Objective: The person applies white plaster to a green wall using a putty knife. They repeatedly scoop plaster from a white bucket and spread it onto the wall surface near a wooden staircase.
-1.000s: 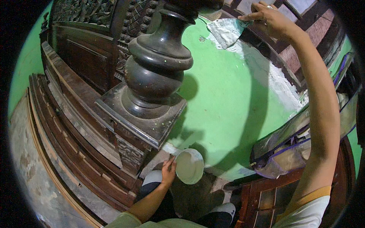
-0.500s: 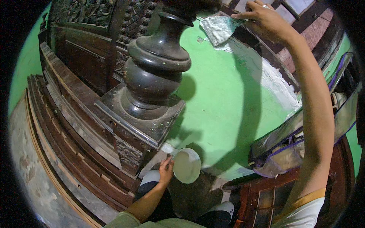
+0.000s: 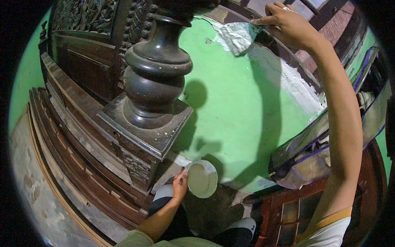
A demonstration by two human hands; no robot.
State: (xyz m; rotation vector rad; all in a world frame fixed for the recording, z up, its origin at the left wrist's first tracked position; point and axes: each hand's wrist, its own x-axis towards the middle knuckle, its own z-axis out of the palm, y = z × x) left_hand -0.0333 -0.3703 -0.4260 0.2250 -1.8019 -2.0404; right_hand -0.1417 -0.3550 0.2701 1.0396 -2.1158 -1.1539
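Note:
High at the upper right, my right hand (image 3: 288, 26) is closed on a teal putty knife (image 3: 254, 31). Its broad blade carries white putty (image 3: 235, 38) and lies against the green wall (image 3: 234, 99), just below a dark wooden frame. Low in the middle, the fingers of my left hand (image 3: 180, 187) pinch the left edge of a pale round tub (image 3: 212, 187). Greyish-white paste (image 3: 199, 179) lies in the tub. A white patch beside those fingers is too unclear to name.
A turned dark wooden post (image 3: 154, 82) on a square base stands left of my left hand. Stacked wooden boards (image 3: 82, 164) lie at the left. A clear purple-edged plastic organizer (image 3: 304, 164) hangs at the right, above brown wooden furniture (image 3: 284, 218). White putty (image 3: 298, 84) streaks the wall below the frame.
The view has shifted, so the post appears further left. Against the wall, the putty knife has slid slightly right, and white putty shows left of its blade. My left hand still holds the tub.

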